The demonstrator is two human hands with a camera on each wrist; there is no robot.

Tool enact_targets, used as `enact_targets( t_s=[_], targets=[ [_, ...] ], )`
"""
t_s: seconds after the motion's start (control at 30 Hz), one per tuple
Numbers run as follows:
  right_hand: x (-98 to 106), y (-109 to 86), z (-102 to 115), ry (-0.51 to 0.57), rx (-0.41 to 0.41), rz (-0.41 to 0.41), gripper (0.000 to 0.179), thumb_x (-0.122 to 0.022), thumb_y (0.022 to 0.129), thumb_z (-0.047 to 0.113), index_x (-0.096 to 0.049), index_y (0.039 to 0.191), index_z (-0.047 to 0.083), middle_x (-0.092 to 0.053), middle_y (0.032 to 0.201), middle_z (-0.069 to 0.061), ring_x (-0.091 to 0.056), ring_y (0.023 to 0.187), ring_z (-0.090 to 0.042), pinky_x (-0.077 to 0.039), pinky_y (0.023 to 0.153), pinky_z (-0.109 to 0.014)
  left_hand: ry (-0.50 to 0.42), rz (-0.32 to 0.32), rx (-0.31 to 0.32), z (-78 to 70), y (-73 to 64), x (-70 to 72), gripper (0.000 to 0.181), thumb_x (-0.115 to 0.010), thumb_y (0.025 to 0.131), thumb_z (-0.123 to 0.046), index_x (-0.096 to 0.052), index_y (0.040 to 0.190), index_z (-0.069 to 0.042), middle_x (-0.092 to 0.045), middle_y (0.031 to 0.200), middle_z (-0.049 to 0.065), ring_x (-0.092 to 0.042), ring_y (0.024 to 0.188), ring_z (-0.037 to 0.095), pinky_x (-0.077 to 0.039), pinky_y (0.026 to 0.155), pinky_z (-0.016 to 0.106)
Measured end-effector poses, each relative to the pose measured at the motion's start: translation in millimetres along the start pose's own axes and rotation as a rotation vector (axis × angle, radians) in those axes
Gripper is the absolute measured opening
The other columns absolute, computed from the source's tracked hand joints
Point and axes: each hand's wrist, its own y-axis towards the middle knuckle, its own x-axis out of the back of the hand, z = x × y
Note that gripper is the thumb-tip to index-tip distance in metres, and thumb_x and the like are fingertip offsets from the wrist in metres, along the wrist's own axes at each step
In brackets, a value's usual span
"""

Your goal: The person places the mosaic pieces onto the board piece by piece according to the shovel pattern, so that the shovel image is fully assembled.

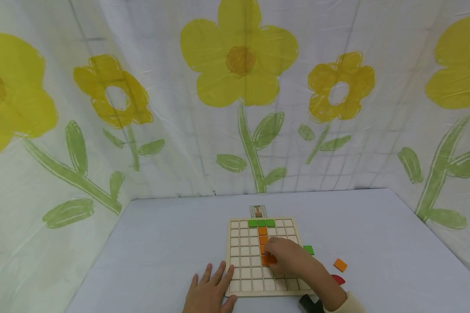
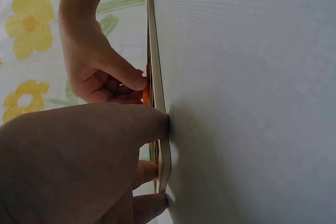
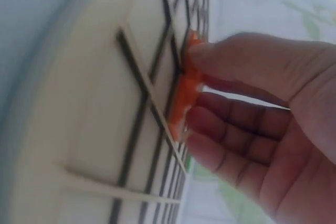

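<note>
A square wooden grid board [image 1: 266, 294] lies on the table. Three green square tiles [image 1: 261, 223] fill part of its far row, and a column of orange square tiles [image 1: 263, 240] runs down from the middle one. My right hand [image 1: 291, 256] is over the board at the near end of that column. Its thumb and fingers pinch an orange tile [image 3: 185, 98] close against the grid, partly hidden by the fingertips. At the board's near left corner, my left hand [image 1: 209, 289] lies with fingers spread, fingertips touching the edge.
Right of the board lie a green tile [image 1: 308, 250], partly behind the right hand, an orange tile [image 1: 340, 265] and a red curved piece [image 1: 338, 279]. Beyond the far edge is a small pattern card [image 1: 257, 211]. A flower-printed curtain [image 1: 172, 152] hangs behind the table.
</note>
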Motion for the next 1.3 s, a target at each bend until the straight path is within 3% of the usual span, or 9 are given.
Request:
enact_targets(
  t_s=[0.13,0.37,0.67,1.3],
  targets=[
    [-5,3.1,2,0.002,0.042,-0.054,0.026,-0.079,0.082,0.005,-0.058,0.074,0.018,-0.045,0.072,0.013,-0.041,0.064,-0.005,-0.040,0.057,-0.023,-0.014,0.013,0.010,-1.2,-0.2,0.5,0.067,-0.056,0.093,-0.059,-0.053,0.148,-0.020,-0.052,0.148,0.008,-0.048,0.132,0.045,-0.039,0.096,0.069],
    [-12,8.4,5,0.026,0.075,-0.087,0.017,-0.080,0.086,0.011,-0.071,0.074,0.018,-0.056,0.074,0.016,-0.048,0.067,0.001,-0.047,0.061,-0.020,-0.012,0.017,0.008,-1.2,-0.1,1.6,0.067,-0.055,0.094,-0.060,-0.052,0.148,-0.020,-0.052,0.148,0.007,-0.048,0.132,0.044,-0.039,0.096,0.069],
    [-21,12.3,13,-0.044,0.102,-0.148,0.022,-0.082,0.083,0.007,-0.068,0.069,0.017,-0.053,0.072,0.014,-0.045,0.066,-0.001,-0.044,0.059,-0.018,0.008,-0.001,-0.002,-0.7,-1.1,2.8,0.066,-0.056,0.094,-0.058,-0.052,0.148,-0.020,-0.052,0.148,0.008,-0.048,0.131,0.044,-0.041,0.094,0.068],
    [-26,15.3,8,-0.024,0.132,-0.190,0.013,-0.084,0.081,0.007,-0.076,0.075,0.016,-0.062,0.076,0.014,-0.055,0.073,-0.002,-0.049,0.066,-0.019,0.009,0.009,-0.001,-0.6,0.4,1.3,0.066,-0.054,0.095,-0.060,-0.053,0.148,-0.020,-0.052,0.148,0.007,-0.049,0.131,0.044,-0.041,0.095,0.068]
  ],
)
